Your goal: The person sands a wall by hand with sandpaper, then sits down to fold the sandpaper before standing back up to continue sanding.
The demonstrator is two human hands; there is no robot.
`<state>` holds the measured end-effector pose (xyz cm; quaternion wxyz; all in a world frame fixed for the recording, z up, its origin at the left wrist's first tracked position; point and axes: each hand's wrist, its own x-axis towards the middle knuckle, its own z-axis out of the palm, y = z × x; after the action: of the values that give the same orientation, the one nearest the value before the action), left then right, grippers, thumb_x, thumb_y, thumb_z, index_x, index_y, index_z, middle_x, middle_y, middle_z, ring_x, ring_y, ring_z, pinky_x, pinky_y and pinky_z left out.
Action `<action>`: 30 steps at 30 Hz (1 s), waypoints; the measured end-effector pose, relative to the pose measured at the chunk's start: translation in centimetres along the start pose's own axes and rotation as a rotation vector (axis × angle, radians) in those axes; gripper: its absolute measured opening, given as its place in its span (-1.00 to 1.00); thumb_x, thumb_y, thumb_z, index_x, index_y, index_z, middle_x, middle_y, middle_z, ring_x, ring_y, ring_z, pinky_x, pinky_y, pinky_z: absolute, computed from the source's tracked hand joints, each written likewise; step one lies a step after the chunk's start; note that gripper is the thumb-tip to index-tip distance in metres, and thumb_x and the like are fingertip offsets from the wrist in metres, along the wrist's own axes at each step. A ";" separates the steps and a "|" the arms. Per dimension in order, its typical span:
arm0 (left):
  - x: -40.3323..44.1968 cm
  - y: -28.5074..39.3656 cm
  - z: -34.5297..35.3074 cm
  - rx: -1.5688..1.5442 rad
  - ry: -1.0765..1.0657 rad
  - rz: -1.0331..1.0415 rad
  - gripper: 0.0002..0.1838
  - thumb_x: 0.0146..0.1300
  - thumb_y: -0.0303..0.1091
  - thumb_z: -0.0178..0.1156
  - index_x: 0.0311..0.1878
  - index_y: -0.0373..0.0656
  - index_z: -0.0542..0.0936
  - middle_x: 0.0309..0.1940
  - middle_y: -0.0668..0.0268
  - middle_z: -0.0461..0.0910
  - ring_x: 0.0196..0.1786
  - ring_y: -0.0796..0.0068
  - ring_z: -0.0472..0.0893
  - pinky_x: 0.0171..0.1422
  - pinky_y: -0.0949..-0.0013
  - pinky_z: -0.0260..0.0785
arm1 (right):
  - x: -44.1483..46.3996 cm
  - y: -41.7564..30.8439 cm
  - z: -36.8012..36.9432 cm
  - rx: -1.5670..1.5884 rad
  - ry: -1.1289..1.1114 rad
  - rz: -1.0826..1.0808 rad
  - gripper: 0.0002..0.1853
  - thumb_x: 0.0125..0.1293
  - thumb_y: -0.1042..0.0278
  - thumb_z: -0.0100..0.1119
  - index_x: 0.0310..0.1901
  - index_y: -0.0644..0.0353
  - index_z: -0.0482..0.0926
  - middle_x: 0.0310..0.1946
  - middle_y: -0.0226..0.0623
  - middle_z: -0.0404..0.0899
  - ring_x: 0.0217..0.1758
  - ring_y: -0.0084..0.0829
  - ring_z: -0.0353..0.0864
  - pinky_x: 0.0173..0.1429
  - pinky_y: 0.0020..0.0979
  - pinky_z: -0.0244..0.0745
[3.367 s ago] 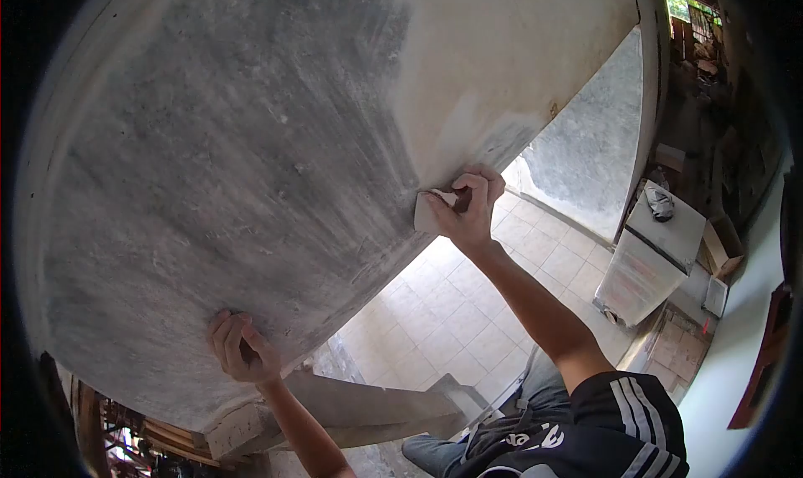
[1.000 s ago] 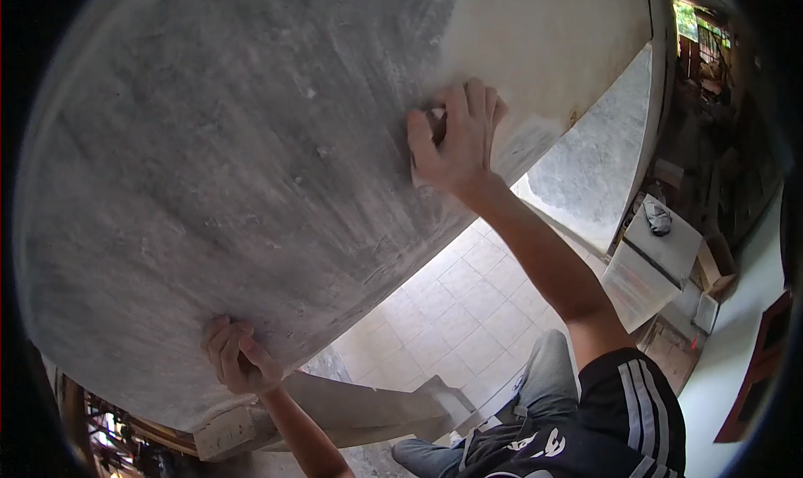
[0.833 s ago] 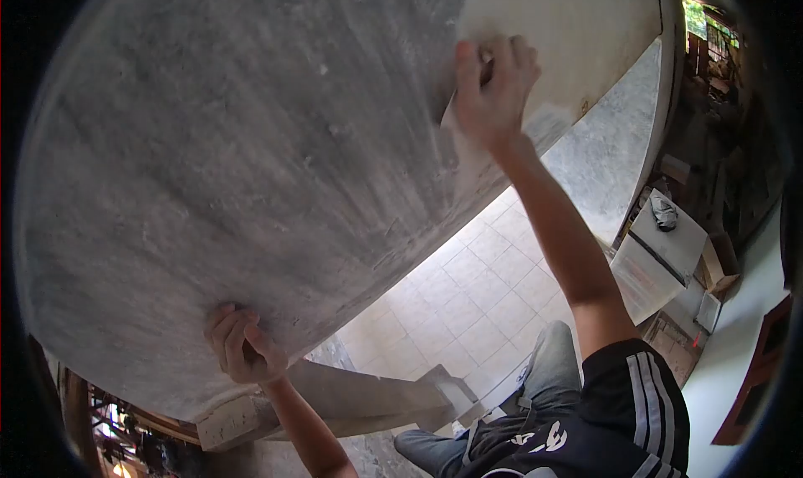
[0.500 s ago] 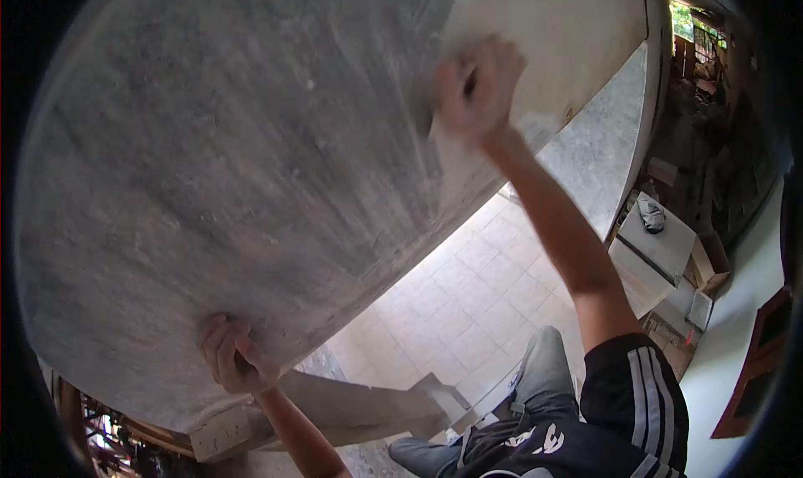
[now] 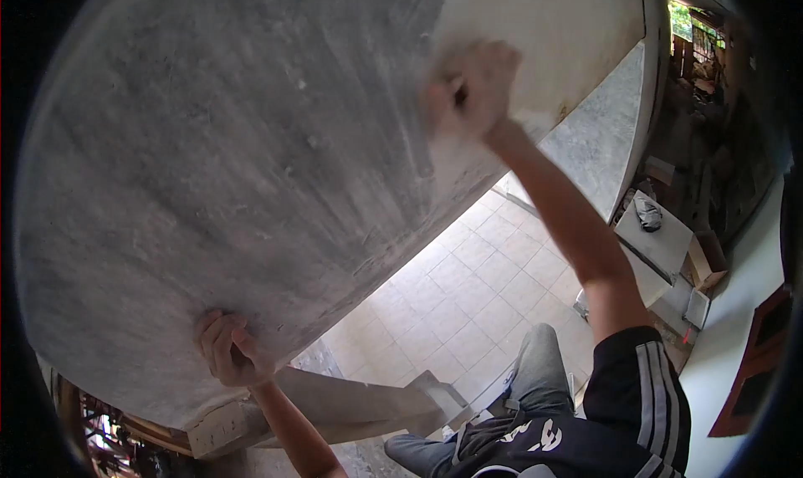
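Wall (image 5: 251, 160) touches left hand (image 5: 230, 351); right hand (image 5: 487, 89) blurred.

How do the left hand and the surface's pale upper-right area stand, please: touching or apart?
Apart: the head view shows a broad grey area between the left hand and the pale area.

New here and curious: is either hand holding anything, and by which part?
The right hand is too blurred to tell; the left hand shows nothing held.
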<state>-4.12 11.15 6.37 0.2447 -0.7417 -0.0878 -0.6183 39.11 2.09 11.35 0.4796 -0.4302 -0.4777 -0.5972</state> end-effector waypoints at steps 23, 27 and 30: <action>0.1 -0.3 0.5 0.011 0.014 0.003 -0.75 0.37 -0.37 0.03 -0.39 -0.26 0.59 -0.38 0.26 0.60 -0.12 0.17 0.58 0.01 0.07 0.43 | -1.8 -0.8 -1.6 0.159 -0.016 -0.271 -0.71 0.02 0.00 0.21 -0.57 -0.10 0.34 -0.57 -0.47 0.27 -0.41 -0.29 0.31 -0.17 -0.17 0.02; 0.1 -0.4 0.5 0.024 0.006 0.030 -0.76 0.37 -0.38 0.04 -0.38 -0.25 0.59 -0.39 0.26 0.60 -0.13 0.17 0.58 0.00 0.08 0.43 | -1.1 3.0 -2.3 0.147 -0.170 -0.274 -0.79 -0.04 0.10 0.17 -0.52 -0.07 0.36 -0.56 -0.40 0.30 -0.44 -0.27 0.29 -0.16 -0.16 0.03; 0.1 -0.1 0.0 0.036 -0.005 0.012 -0.77 0.37 -0.37 0.05 -0.36 -0.25 0.60 -0.39 0.26 0.60 -0.14 0.16 0.58 0.00 0.08 0.43 | -0.8 4.6 -1.8 0.056 -0.019 -0.115 -0.79 -0.14 0.14 0.21 -0.52 -0.06 0.40 -0.55 -0.38 0.35 -0.43 -0.25 0.32 -0.18 -0.15 0.03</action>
<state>-4.14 11.25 6.45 0.2616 -0.7392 -0.0948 -0.6134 43.66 0.04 10.94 0.4517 -0.3940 -0.5229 -0.6060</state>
